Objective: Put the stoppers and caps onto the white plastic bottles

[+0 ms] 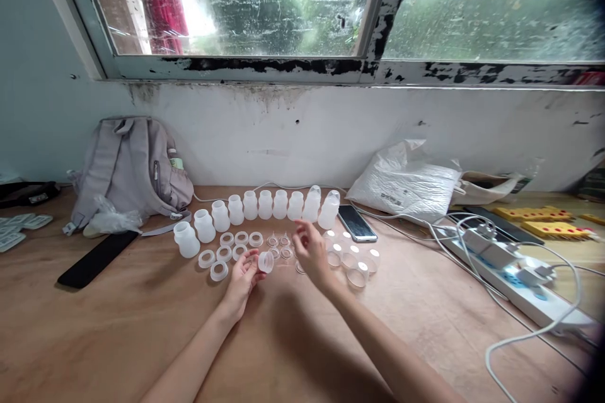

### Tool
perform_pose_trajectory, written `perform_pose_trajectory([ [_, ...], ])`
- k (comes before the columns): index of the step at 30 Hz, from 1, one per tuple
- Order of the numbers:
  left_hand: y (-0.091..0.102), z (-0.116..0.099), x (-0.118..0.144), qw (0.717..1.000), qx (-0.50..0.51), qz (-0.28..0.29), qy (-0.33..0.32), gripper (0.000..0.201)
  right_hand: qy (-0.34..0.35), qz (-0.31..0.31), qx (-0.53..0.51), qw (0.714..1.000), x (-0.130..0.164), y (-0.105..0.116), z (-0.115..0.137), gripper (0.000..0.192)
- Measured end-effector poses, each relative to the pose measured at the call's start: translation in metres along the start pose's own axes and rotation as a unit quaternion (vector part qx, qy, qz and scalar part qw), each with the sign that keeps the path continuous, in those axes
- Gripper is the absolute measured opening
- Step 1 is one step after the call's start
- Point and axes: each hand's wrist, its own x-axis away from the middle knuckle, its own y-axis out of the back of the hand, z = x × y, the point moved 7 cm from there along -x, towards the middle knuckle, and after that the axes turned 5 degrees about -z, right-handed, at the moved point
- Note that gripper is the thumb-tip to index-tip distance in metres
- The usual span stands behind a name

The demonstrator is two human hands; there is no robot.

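My left hand (243, 277) holds a small white plastic ring cap (265, 261) between its fingertips, low over the wooden table (118, 327). My right hand (309, 252) hovers beside it with fingers pinched, above small clear nipples (280, 242); I cannot tell whether it holds one. Behind the hands, several white plastic bottles (265, 204) stand in a curved row. White rings (227, 249) lie to the left, and clear domed caps (357, 261) to the right.
A grey backpack (135, 167) leans on the wall at back left, a black flat object (97, 258) before it. A phone (357, 222), a white plastic bag (406, 179), a power strip (510, 271) with cables and yellow blocks (543, 220) lie to the right.
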Motion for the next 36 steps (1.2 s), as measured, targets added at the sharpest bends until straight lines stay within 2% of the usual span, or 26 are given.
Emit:
perform_pose_trajectory([
  [2,0.004,0.0,-0.003,1.0,0.01,-0.007,0.0,0.041,0.008,-0.015,0.077,0.997,-0.037,0.0,-0.007,0.035],
  [5,0.008,-0.001,-0.005,1.0,0.02,-0.015,-0.006,0.042,-0.031,0.027,0.192,0.981,-0.078,-0.011,-0.032,0.04],
  [7,0.01,-0.001,-0.006,0.999,0.027,-0.019,-0.008,0.043,-0.04,0.038,0.215,0.975,-0.091,-0.017,-0.045,0.036],
  [9,0.01,-0.002,-0.006,0.999,0.034,-0.019,-0.01,0.043,-0.015,0.034,0.231,0.972,-0.093,-0.019,-0.049,0.026],
  [11,0.01,-0.004,-0.006,0.999,0.042,-0.017,-0.013,0.042,0.023,0.018,0.243,0.97,-0.087,-0.015,-0.042,0.017],
  [14,0.007,-0.004,-0.004,0.999,0.048,-0.012,-0.013,0.041,0.068,-0.021,0.229,0.971,-0.067,0.004,-0.02,0.014],
  [17,0.002,-0.002,0.0,0.999,0.043,0.001,-0.007,0.041,0.132,-0.066,0.138,0.979,-0.036,0.031,0.011,0.012],
  [19,0.0,-0.001,0.002,0.999,0.037,0.003,-0.004,0.039,0.122,-0.063,0.078,0.987,-0.013,0.042,0.019,0.01],
  [20,-0.001,0.0,0.003,0.999,0.032,0.003,-0.004,0.038,0.104,-0.061,0.057,0.991,-0.002,0.046,0.019,0.016],
  [22,-0.002,0.0,0.004,1.0,0.022,0.001,0.0,0.035,0.097,-0.032,0.03,0.994,0.021,0.044,0.018,0.025],
  [25,-0.003,0.002,0.006,1.0,0.023,0.001,0.018,0.03,0.116,0.031,0.004,0.993,0.049,0.028,0.014,0.035],
  [28,-0.006,0.004,0.008,0.999,0.036,0.011,0.032,0.027,0.093,0.09,-0.037,0.991,0.065,0.008,0.007,0.05],
  [31,-0.007,0.002,0.011,0.999,0.048,0.01,0.022,0.027,0.062,0.159,-0.077,0.982,0.073,-0.007,0.006,0.05],
  [33,-0.006,0.0,0.011,0.999,0.051,0.001,0.017,0.03,0.065,0.17,-0.062,0.981,0.073,-0.007,0.007,0.049],
  [36,-0.005,-0.002,0.011,0.999,0.043,-0.005,0.019,0.034,0.099,0.152,0.01,0.983,0.07,0.001,0.008,0.055],
])
